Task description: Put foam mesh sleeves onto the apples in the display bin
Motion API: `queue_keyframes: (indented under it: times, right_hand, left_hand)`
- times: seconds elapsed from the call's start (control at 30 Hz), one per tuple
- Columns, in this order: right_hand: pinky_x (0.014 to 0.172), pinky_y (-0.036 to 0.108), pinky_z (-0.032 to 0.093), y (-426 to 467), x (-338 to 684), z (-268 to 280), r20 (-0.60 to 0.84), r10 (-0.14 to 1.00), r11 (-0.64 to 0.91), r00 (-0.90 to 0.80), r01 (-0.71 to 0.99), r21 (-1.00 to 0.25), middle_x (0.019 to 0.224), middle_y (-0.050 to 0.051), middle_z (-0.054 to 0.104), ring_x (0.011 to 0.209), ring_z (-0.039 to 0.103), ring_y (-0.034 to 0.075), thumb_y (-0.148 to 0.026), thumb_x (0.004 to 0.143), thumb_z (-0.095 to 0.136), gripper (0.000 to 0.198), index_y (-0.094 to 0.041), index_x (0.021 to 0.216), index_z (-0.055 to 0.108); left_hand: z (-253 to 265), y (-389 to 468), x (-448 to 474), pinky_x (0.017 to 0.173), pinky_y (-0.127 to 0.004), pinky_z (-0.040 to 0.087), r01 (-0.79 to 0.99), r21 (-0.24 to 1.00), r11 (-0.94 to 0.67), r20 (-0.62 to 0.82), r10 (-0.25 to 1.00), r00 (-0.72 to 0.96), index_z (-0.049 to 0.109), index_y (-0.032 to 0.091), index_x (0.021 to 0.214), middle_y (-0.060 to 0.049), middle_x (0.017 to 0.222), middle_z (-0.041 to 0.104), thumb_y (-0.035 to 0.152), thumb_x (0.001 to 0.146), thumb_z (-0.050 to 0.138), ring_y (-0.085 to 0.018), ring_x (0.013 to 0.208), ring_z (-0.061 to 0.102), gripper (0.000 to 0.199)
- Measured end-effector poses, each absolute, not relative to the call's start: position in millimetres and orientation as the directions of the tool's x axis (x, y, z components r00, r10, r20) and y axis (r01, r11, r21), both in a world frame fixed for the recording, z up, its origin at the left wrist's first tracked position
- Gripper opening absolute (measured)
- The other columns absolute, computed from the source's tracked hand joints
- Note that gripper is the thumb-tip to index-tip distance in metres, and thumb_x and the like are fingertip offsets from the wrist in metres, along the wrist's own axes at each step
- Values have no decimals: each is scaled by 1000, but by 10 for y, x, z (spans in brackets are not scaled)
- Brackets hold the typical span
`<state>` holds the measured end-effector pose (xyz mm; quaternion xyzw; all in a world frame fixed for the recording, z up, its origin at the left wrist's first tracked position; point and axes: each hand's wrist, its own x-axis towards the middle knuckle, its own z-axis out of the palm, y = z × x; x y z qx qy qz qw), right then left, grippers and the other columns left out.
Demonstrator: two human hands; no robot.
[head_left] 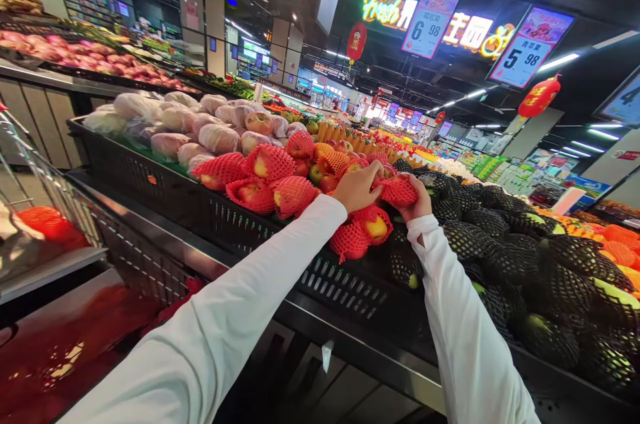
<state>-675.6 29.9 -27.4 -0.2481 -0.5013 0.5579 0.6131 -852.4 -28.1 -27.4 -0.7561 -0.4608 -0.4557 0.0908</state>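
Note:
My right hand (418, 200) is wrapped round an apple in a red foam net (399, 191), held just above the pile. From the left, my left hand (359, 185) reaches to the same apple, its fingers bent and pinching at the edge of the net. Below both hands lie more netted apples (350, 241) at the front of a black crate (240, 227). Some apples farther back are bare, and others sit in orange netting (334, 161). Fruits in black foam nets (493, 231) fill the space right of my right hand.
Plastic-wrapped fruits (220, 137) are heaped left of the apples. A metal shopping cart (55, 177) stands at the left, with a red net bag (53, 227) in it. Price signs (433, 17) hang overhead. Red onions (100, 57) lie on a stand at the far left.

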Motion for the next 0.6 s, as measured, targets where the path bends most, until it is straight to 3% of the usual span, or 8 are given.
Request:
queue_keyframes:
  times: [0.07,0.17,0.3,0.37,0.47,0.6]
  right_hand:
    - [62,29,58,289,-6761,-262,356,931,288,-80,-438,-852,78,-2,71,71,65,16,-42,65,74,26,-21,81,70]
    - [71,31,58,284,-6767,-257,417,907,360,-48,-423,-832,76,0,71,72,64,16,-40,66,69,21,-20,75,71]
    - [92,40,57,250,-6809,-284,452,872,356,-186,-393,-848,87,2,73,90,67,23,-40,61,74,26,-22,79,71]
    - [97,44,55,228,-6835,-300,420,878,318,-227,-379,-869,90,1,73,95,67,24,-45,58,80,34,-24,83,69]
    - [97,44,56,229,-6837,-296,409,876,295,-256,-386,-874,98,3,73,102,66,25,-64,59,79,52,-25,90,67]
    - [76,38,60,314,-6745,-246,402,871,335,-283,-260,-906,106,2,71,94,68,22,-77,60,72,60,-30,97,63]
  left_hand:
    - [-286,-259,-8540,79,-38,51,723,310,-618,764,615,197,49,19,109,-5,99,69,32,86,63,-23,88,67,30]
    - [-300,-239,-8561,95,-44,51,660,330,-675,765,600,232,46,18,122,-13,127,63,43,75,76,-28,111,64,61]
    - [-309,-249,-8578,112,-45,43,578,276,-768,755,545,364,41,21,137,-14,146,52,52,69,79,-30,134,52,84]
    - [-313,-270,-8573,111,-45,44,584,260,-769,725,555,408,41,23,140,-12,144,55,49,70,78,-30,132,54,83]
    - [-309,-322,-8538,102,-47,50,694,269,-668,697,632,338,39,22,143,-12,143,56,45,69,78,-32,122,61,87]
    - [-202,-426,-8493,90,-43,55,849,284,-445,733,672,107,34,23,150,-13,152,44,47,74,75,-34,118,62,90]
